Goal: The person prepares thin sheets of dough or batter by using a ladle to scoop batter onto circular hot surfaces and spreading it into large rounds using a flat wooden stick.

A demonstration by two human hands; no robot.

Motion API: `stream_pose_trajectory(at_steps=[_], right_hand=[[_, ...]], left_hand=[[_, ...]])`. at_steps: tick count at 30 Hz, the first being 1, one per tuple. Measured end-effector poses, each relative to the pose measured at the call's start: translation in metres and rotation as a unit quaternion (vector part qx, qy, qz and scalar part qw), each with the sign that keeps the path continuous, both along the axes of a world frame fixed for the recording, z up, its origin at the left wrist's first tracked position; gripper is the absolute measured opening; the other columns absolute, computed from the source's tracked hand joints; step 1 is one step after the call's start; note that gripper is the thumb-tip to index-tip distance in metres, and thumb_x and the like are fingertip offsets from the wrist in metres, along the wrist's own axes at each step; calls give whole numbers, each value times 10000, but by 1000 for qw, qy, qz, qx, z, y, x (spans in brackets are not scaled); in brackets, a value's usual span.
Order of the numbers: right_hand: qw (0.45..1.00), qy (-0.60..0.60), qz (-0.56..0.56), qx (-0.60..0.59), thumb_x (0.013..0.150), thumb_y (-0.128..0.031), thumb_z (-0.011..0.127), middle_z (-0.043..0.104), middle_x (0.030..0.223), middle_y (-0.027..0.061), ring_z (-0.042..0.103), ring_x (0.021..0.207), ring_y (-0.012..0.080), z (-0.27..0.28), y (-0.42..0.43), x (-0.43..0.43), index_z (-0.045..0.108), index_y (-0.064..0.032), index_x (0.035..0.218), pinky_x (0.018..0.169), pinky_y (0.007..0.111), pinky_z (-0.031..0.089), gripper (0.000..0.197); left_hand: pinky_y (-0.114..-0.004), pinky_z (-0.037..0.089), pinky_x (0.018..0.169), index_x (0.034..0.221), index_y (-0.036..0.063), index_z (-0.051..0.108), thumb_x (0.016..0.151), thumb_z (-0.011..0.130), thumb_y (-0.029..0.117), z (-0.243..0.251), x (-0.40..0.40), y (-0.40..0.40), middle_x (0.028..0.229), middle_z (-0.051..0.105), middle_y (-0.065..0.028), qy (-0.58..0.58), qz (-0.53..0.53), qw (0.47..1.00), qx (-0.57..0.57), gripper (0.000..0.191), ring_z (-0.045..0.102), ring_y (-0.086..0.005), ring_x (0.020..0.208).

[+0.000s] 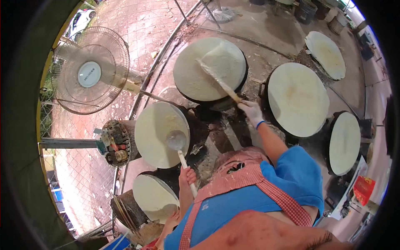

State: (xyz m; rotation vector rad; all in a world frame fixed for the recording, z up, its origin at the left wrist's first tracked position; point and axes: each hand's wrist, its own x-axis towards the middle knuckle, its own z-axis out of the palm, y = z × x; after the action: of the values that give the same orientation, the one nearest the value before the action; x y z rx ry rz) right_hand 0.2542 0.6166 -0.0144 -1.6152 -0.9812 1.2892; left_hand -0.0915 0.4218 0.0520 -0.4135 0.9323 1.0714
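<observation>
My right hand (pixel 252 113), in a white glove with a blue band at the wrist, grips the handle of a long flat wooden spreader (pixel 218 80). The spreader lies across the pale batter on the round griddle at the top (pixel 206 72); a fold or thinner patch shows near its tip. My bare left hand (pixel 188 175) is closed around the light handle of a ladle (pixel 176 140). The ladle's round bowl is over the lower right of the pale sheet on the left griddle (pixel 156 131).
More pale sheets lie on griddles at right (pixel 298 100), far right (pixel 344 143) and lower left (pixel 156 197); another (pixel 326 54) is at upper right. A caged fan (pixel 90 72) stands left, above a cluttered drum (pixel 117 143). Another person's hand (pixel 172 220) is near the lower-left griddle.
</observation>
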Motion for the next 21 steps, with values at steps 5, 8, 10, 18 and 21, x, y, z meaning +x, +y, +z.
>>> stream_pose_trajectory(at_steps=[5, 8, 10, 18, 21], right_hand=[[963, -228, -67, 129, 775, -245, 598, 641, 828, 161, 613, 757, 296, 1, 93, 70, 627, -65, 966, 693, 353, 465, 264], [846, -515, 36, 131, 780, -282, 582, 622, 744, 151, 597, 701, 337, -3, 123, 60, 633, -137, 894, 613, 405, 470, 191], [815, -540, 89, 187, 784, -299, 576, 616, 708, 129, 597, 659, 316, -2, 110, 50, 631, -162, 869, 578, 412, 465, 170], [788, -554, 51, 262, 798, -352, 560, 569, 617, 126, 578, 537, 303, -24, 59, 86, 641, -201, 863, 457, 417, 443, 184], [786, -561, 90, 244, 801, -339, 555, 562, 629, 144, 569, 543, 316, 8, 37, 87, 632, -165, 859, 472, 430, 440, 199]], left_hand=[[-225, 253, 277, 756, 151, 408, 901, 417, 189, -9, -2, 1, 520, 301, 29, -24, -33, 999, 31, 150, 276, -76, 343], [-242, 234, 279, 574, 137, 349, 888, 436, 274, -10, -5, 12, 449, 262, 28, -156, -9, 988, -14, 352, 263, -86, 329], [-238, 262, 288, 687, 104, 410, 898, 416, 243, -38, -15, 25, 472, 272, 21, -178, -14, 983, 47, 253, 271, -86, 335], [-207, 229, 253, 576, 130, 308, 859, 463, 139, -36, 19, 172, 449, 268, 38, -53, -61, 989, 122, 322, 272, -69, 316], [-190, 222, 262, 679, 116, 348, 849, 474, 89, -28, 44, 218, 475, 276, 38, -94, -57, 989, 103, 212, 271, -55, 333]])
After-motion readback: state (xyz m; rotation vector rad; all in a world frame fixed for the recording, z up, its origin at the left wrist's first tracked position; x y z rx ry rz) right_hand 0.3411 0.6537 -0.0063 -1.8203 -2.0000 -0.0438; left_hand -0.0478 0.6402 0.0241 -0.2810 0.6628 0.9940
